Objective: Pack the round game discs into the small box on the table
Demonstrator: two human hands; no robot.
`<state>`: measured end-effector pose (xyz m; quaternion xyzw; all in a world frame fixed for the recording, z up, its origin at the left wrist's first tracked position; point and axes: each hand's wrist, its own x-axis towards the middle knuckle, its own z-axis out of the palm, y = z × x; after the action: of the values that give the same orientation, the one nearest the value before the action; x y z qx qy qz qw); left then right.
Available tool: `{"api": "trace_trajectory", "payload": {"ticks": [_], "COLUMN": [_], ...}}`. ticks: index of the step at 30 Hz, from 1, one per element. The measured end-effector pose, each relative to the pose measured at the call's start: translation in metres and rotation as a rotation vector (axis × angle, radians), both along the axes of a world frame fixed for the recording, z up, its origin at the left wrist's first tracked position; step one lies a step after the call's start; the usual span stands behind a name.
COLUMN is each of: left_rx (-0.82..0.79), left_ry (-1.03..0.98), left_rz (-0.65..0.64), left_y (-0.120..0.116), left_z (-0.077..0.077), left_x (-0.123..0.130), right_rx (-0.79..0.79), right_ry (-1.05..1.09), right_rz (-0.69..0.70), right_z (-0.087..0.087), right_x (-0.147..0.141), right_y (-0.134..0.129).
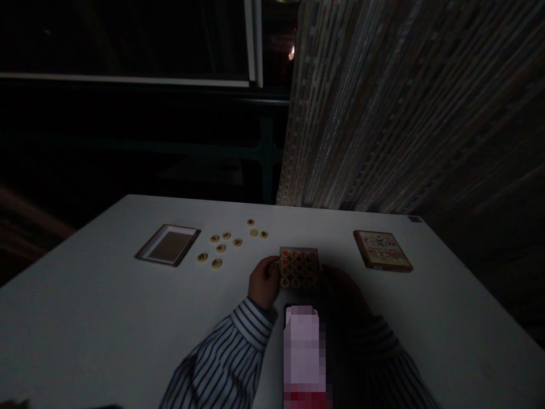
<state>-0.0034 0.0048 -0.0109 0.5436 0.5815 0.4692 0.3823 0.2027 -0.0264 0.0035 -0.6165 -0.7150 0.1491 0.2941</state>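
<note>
Between my two hands is a small clear tray [299,249] filled with rows of round Chinese chess pieces [300,267], some marked red and some dark. My left hand [264,282] pinches the tray's left edge, fingers curled. Deep shadow covers my right hand [344,289], which closes on the right edge; its fingers are hard to make out. Several loose chess pieces [220,248] lie scattered to the left and beyond my left hand, one of them with a blank face [254,233].
An open shallow box part [154,243] lies at the left of the white table [106,318]. Towards the right edge rests a flat box [383,250] printed with characters. A blurred-out phone-like object [303,346] is nearest me. A striped curtain [361,102] hangs behind the table.
</note>
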Motion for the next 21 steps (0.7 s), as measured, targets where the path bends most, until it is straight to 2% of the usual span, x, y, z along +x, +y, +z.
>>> {"api": "trace_trajectory", "payload": {"ticks": [21], "left_rx": [0.000], "left_ry": [0.032], "left_rz": [0.003], "left_y": [-0.0024], "left_z": [0.0083], "left_x": [0.0006], "right_rx": [-0.038], "right_ry": [-0.020], "right_rz": [0.000], "right_z": [0.0001], "right_x": [0.0005], "right_y": [0.0010]}}
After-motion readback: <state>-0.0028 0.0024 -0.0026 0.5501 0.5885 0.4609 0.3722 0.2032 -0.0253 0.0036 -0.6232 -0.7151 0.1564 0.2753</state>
